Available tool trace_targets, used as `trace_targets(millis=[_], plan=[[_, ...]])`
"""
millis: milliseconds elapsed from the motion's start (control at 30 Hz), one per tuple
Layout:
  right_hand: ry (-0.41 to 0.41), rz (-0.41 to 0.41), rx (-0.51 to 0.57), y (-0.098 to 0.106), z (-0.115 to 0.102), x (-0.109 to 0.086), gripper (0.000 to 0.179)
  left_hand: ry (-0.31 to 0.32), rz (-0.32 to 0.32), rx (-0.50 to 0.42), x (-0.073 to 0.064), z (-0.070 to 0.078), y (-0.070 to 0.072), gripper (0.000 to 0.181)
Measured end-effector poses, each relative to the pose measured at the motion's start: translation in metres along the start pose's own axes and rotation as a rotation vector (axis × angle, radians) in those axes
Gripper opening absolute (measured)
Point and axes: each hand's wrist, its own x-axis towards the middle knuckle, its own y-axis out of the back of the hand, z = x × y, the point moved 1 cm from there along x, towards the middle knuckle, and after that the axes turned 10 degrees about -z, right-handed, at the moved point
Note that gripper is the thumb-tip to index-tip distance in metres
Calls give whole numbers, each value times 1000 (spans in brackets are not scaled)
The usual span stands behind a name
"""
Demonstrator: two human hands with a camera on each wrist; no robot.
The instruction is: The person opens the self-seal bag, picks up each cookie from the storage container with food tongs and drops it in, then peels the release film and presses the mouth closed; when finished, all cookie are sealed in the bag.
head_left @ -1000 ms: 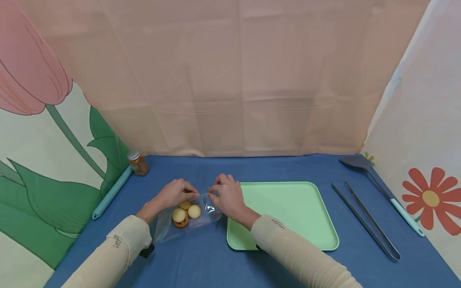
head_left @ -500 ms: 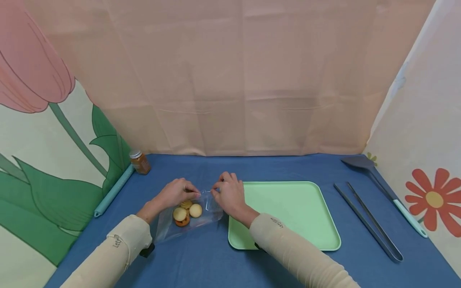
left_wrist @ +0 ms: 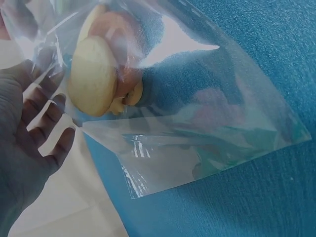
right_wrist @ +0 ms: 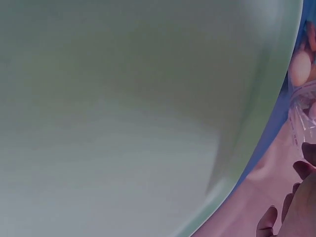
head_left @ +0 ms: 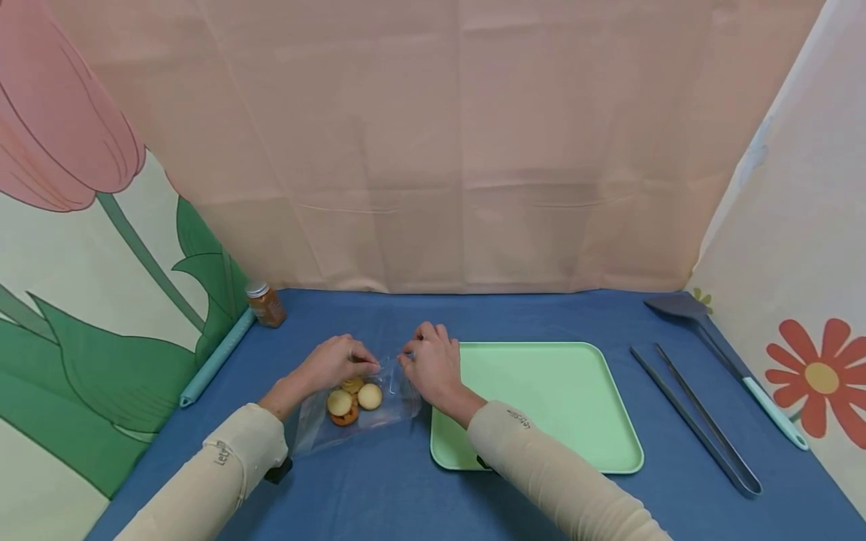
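A clear plastic bag [head_left: 399,406] with several round cookies [head_left: 340,403] in it lies on the blue cloth, left of a green tray. In the head view my left hand [head_left: 336,361] pinches the bag's upper edge between thumb and fingertips. My right hand [head_left: 433,367] pinches the same edge a little to the right, close to the tray's left side. The left wrist view has the bag [left_wrist: 163,148] stretched beside the left hand [left_wrist: 24,133], cookies [left_wrist: 94,76] showing through the film. At the right border of the right wrist view, fingers of the right hand [right_wrist: 296,207] are partly cut off.
The green tray [head_left: 541,398] lies flat to the right of the bag. Tongs [head_left: 700,421] and a dark spatula [head_left: 724,361] with a pale green handle lie farther right. A brown jar [head_left: 267,306] and a rolled blue tube [head_left: 216,359] are at the left edge.
The right hand's fingertips have moved slightly along the bag's top edge. Both hands keep their pinch on it. The whole head view has shifted a little.
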Motion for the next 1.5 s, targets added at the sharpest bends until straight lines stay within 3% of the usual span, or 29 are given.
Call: trace_targets(millis=[367,567,833,1500], plan=[[-41,-24,22,-1,1,3,16,23,5,32,1,4,-2,14],[8,-34,26,0,1,3,10,12,16,68,2,3,-2,14],[77,-13,53,-1,2,2,8,20,21,43,2,2,0,16],[131,-95,82,3,4,0,13,-11,29,55,4,0,2,14]])
